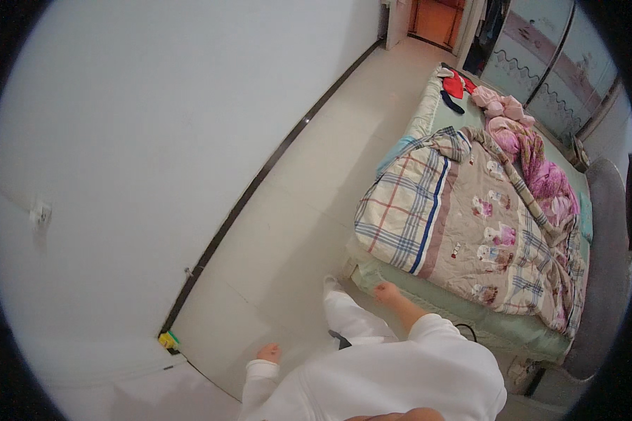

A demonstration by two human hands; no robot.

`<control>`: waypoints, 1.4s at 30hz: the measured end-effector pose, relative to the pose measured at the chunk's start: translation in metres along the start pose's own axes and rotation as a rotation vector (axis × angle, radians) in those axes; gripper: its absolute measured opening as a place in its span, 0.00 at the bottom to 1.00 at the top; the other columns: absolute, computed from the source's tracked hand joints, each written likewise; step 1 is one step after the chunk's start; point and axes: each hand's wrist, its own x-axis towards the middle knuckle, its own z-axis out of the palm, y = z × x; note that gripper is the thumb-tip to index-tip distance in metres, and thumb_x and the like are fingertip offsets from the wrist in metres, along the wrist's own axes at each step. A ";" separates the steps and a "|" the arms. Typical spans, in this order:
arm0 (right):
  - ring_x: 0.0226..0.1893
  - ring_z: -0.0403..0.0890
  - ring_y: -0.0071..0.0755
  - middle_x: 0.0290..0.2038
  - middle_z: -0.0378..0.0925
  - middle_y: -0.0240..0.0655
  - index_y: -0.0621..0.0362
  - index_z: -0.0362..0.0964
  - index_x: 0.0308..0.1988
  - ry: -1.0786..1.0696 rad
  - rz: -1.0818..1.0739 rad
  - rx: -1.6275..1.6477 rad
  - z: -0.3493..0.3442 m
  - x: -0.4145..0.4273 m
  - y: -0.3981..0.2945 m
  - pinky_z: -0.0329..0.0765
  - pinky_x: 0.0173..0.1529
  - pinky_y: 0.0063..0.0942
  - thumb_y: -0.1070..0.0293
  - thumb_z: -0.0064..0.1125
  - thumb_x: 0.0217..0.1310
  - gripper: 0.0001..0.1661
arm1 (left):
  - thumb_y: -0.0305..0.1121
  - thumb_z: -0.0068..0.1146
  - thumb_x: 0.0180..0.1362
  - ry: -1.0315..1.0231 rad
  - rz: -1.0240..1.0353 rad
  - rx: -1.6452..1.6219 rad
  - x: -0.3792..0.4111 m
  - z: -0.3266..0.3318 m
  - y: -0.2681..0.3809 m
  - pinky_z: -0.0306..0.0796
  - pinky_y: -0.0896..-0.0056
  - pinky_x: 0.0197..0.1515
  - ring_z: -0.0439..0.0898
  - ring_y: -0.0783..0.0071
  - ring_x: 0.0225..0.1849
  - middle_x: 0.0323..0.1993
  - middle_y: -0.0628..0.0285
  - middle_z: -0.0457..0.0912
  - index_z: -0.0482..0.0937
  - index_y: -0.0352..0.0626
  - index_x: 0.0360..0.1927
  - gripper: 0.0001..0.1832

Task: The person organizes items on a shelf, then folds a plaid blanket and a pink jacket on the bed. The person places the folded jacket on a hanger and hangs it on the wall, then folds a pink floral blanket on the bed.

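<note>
Low in the view, my left hand (269,353) hangs beside my body above the tiled floor, with its fingers curled; whether it holds anything is too small to tell. My right hand (386,292) is nearest the corner of the bed, in front of the pale green bed sheet (437,291), and its fingers also look curled. A plaid quilt with cartoon figures (442,210) lies spread and rumpled over the bed. Beyond it are a crumpled pink floral blanket (547,173), a red cloth (453,85) and a dark cloth item (452,102).
A white wall (163,105) with a dark baseboard (266,168) runs along the left. A yellow and green object (167,340) sits in the corner. The grey headboard (603,263) stands right, a sliding-door wardrobe (547,58) behind the bed. An orange-lit doorway (436,23) is far off.
</note>
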 end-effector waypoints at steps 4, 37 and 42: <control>0.37 0.73 0.41 0.36 0.73 0.38 0.53 0.68 0.43 -0.010 0.000 -0.441 0.025 0.066 0.051 0.70 0.38 0.33 0.63 0.43 0.51 0.17 | 0.42 0.46 0.50 -0.166 -0.003 0.035 0.067 -0.035 0.035 0.67 0.69 0.42 0.75 0.63 0.38 0.36 0.57 0.76 0.73 0.44 0.41 0.17; 0.18 0.72 0.31 0.19 0.71 0.35 0.62 0.71 0.27 0.735 0.452 0.804 -0.134 0.257 -0.196 0.69 0.21 0.29 0.66 0.47 0.50 0.10 | 0.37 0.46 0.49 -0.239 0.349 0.558 0.769 -0.288 0.461 0.66 0.68 0.46 0.73 0.63 0.41 0.39 0.58 0.75 0.75 0.47 0.38 0.13; 0.23 0.73 0.37 0.23 0.72 0.40 0.60 0.72 0.27 0.484 0.663 0.709 -0.135 0.282 -0.193 0.70 0.25 0.33 0.63 0.47 0.48 0.13 | 0.34 0.48 0.48 -0.251 0.562 0.429 0.839 -0.241 0.618 0.67 0.69 0.43 0.75 0.62 0.38 0.35 0.56 0.76 0.75 0.42 0.36 0.13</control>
